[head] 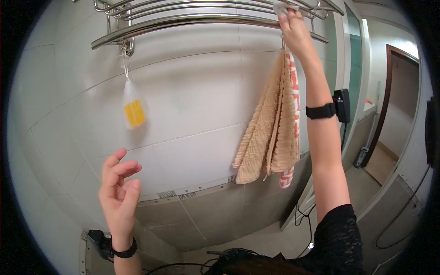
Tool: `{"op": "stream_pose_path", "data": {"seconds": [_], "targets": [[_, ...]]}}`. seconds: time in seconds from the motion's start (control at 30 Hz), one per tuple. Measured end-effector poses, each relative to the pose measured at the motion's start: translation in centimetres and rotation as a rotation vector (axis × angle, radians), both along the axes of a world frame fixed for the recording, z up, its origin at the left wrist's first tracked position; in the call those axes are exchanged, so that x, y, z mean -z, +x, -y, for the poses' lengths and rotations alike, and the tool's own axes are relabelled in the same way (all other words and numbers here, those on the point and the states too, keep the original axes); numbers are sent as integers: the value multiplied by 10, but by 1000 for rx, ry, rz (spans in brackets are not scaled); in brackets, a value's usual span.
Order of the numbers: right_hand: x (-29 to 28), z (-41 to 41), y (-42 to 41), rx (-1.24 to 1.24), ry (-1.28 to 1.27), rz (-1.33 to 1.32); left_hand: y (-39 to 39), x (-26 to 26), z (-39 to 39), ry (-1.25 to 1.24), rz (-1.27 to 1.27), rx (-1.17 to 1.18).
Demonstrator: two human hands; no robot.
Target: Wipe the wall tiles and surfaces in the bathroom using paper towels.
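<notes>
My right hand [296, 29] is raised to the right end of a chrome wall towel rack [185, 21]. It grips a crumpled white cloth or tissue [281, 9] against the rack's bars. Just under that hand, a tan ribbed towel [266, 130] and an orange-and-white patterned cloth [295, 92] hang from the rack. My left hand [120, 185] is lifted in front of the tiled wall, fingers loosely curled and apart, with nothing in it. Above it, a translucent mesh pouch with a yellow block [134, 113] inside hangs by a string from the rack's left end.
White wall tiles [192, 92] meet darker tiles [206, 220] below a patterned border. At right stand a glass door frame [340, 44] and a brown doorway frame [384, 103]. Black cables [306, 216] run near the floor, and black devices are strapped to both my arms.
</notes>
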State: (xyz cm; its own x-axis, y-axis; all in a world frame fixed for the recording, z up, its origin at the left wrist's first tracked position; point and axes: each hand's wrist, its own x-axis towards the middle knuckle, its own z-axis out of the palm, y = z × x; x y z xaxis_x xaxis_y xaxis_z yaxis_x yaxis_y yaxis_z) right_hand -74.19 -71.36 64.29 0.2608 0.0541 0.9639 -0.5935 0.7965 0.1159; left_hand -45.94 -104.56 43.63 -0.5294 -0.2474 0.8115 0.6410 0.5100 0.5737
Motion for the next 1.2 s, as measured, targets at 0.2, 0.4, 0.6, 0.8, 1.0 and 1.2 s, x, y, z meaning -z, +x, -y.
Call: {"op": "stream_pose_path", "data": {"seconds": [0.2, 0.4, 0.6, 0.8, 1.0, 1.2], "targets": [[-31, 24, 13, 21, -79, 423, 2, 8, 19, 52, 28, -28], [-37, 59, 34, -9, -26, 537, 7, 14, 36, 25, 20, -32], [-47, 193, 99, -72, 512, 549, 22, 18, 50, 64, 58, -28], [-50, 270, 131, -80, 659, 185, 35, 24, 58, 126, 85, -59], [-39, 235, 110, -319, 521, 105, 36, 35, 72, 65, 32, -124], [-39, 199, 74, -167, 514, -20, 34, 41, 67, 92, 29, -116]]}}
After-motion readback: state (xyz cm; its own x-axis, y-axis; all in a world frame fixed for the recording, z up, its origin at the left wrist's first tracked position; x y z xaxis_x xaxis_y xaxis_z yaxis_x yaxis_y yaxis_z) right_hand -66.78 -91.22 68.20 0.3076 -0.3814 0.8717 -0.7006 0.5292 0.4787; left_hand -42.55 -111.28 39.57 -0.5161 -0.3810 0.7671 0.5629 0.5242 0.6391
